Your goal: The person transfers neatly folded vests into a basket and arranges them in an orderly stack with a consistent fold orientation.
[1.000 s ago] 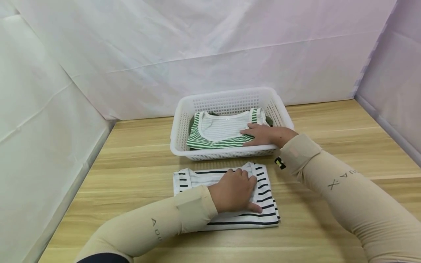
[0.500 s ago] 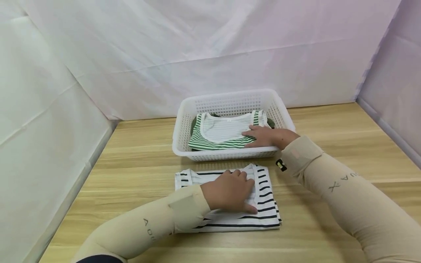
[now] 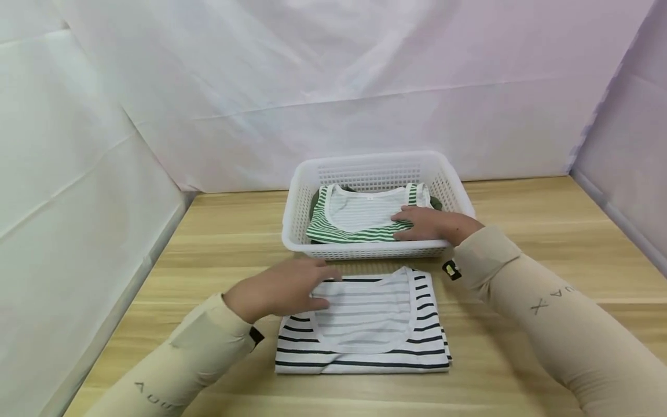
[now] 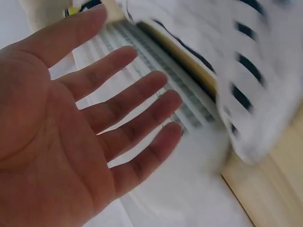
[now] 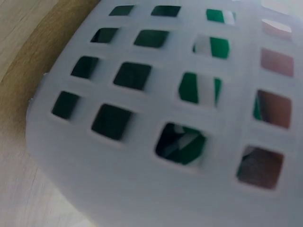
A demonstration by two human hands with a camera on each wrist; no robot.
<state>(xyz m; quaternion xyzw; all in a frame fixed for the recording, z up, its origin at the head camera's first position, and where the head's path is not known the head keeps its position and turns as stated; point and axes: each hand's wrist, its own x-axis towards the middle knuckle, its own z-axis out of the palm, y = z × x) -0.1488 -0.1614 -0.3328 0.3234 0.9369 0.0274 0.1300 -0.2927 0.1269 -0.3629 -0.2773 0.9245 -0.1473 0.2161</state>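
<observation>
A folded white shirt with black stripes [image 3: 365,362] lies flat on the table in front of the basket. Over its upper left corner hovers my left hand [image 3: 283,289]; the left wrist view shows its bare palm with fingers spread and nothing held. Inside the white plastic basket [image 3: 365,251] is a folded green-and-white striped shirt [image 3: 359,236] on darker green cloth [image 3: 436,202]. My right hand [image 3: 429,225] reaches over the front right rim and rests on that shirt, fingers extended. In the right wrist view the basket wall [image 5: 94,175] mostly hides this hand.
The wooden table [image 3: 219,231] carries the basket near its back edge. White sheeting [image 3: 339,98] hangs behind, with more sheeting [image 3: 68,174] on the left and a pale wall [image 3: 630,139] on the right.
My left hand has lifted off the black-striped shirt and moved left, uncovering its neckline. The right hand stays on the green-striped shirt. The head view has shifted slightly.
</observation>
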